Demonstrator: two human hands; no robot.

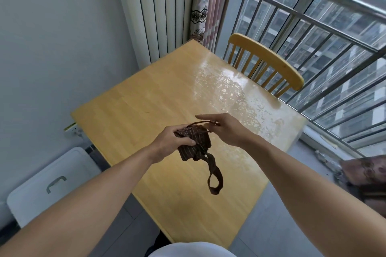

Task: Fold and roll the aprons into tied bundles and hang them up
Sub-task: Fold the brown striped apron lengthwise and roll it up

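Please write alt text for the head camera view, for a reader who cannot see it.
Two bare hands hold a rolled brown striped apron bundle above a wooden table: the left hand grips it, the right hand pulls a thin strap. A wooden chair stands beyond.

Between both hands, the apron bundle [193, 144] is matt brown striped cloth. Beneath them the table [133, 115] is glossy pale wood (worn, blotchy lacquer beyond the right hand [224, 129]).

Both forearms are bare to the elbow, no sleeves, watch or rings showing on the left hand [171, 142] or right hand [224, 129]. Nearest the counter's [133, 110] close edge, a white garment [188, 249] covers the torso.
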